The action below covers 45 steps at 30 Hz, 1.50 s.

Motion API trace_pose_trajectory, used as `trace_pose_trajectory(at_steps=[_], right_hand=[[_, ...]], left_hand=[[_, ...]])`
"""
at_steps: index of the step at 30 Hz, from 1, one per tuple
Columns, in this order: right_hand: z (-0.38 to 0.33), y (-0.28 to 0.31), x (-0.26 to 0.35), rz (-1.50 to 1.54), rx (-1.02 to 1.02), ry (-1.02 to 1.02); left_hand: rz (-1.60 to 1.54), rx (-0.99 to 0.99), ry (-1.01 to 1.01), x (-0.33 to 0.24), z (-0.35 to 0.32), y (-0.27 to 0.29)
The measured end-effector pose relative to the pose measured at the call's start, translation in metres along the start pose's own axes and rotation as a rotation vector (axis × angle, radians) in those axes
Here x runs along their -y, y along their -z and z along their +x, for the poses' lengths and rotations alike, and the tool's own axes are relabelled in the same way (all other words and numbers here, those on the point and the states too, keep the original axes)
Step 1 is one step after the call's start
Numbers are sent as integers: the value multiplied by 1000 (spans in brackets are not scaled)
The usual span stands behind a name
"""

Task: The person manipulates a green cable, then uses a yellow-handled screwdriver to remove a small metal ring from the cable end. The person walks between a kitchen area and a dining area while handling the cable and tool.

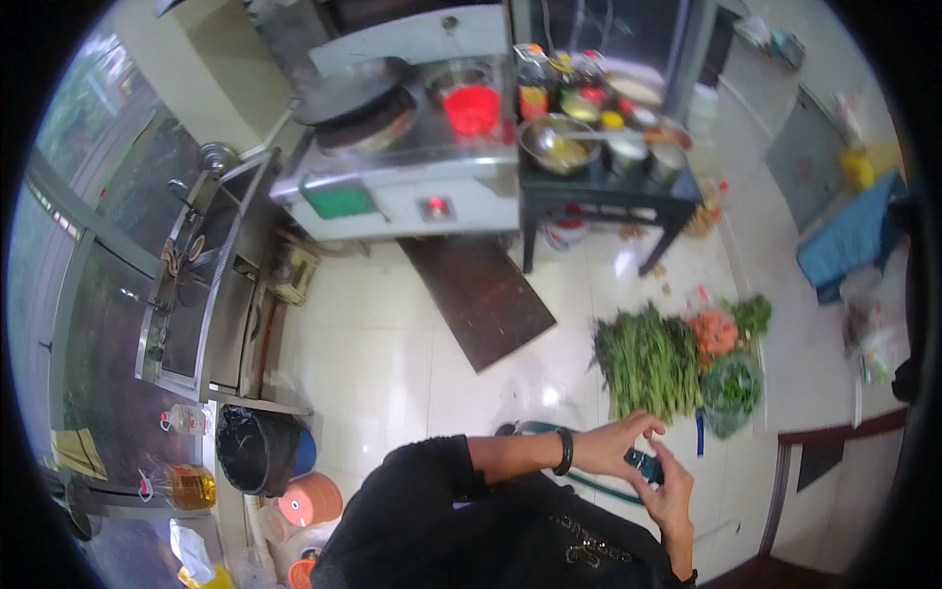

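Note:
My left hand (610, 449), a dark bracelet at its wrist, reaches across from the left with its fingers curled. Facing it, my right hand (670, 494) is bent inward, its fingers nearly meeting those of the left. Between them is a small dark teal object (643, 465), held by both hands; its kind is too small to tell. Beyond the hands, a heap of long leafy green stalks (650, 361) lies on the floor. To its right are a bag of orange vegetables (713, 332) and a clear bag of greens (731, 395).
A stove (412, 196) with a wok (353, 93) and red basket (471, 110) stands ahead. Right of it, a dark table (608, 194) bears bottles and bowls. A brown board (478, 304) lies on the floor. Left are a steel sink (224, 294) and a black-lined bin (257, 447).

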State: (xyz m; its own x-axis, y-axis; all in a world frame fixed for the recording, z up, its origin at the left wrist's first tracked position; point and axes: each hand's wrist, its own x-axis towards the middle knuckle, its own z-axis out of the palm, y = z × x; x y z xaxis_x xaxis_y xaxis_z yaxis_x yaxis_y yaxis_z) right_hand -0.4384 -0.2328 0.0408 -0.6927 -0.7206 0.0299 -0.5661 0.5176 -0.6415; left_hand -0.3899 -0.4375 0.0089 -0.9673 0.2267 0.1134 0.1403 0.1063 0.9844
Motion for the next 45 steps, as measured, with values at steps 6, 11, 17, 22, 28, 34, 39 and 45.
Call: trace_pose_trajectory(at_steps=[6, 11, 17, 22, 28, 34, 39, 45], right_hand=[[91, -65, 63, 153, -22, 225], [140, -118, 89, 136, 17, 255], [227, -193, 128, 45, -80, 291], [281, -252, 158, -50, -144, 5], [304, -285, 169, -69, -205, -209], [310, -286, 170, -105, -254, -224], [287, -276, 146, -158, -277, -298], [214, -246, 104, 13, -420, -393]], left_hand=[[-17, -120, 39, -7, -43, 102], [-114, -201, 146, 5, -88, 169], [-53, -662, 96, 124, -109, 331], [732, -637, 397, 343, -159, 545], [-813, -1338, 615, 482, -141, 659], [917, -547, 1014, 500, -129, 701], [1204, -378, 817, 545, -151, 729], [445, -586, 789, 514, -100, 740]])
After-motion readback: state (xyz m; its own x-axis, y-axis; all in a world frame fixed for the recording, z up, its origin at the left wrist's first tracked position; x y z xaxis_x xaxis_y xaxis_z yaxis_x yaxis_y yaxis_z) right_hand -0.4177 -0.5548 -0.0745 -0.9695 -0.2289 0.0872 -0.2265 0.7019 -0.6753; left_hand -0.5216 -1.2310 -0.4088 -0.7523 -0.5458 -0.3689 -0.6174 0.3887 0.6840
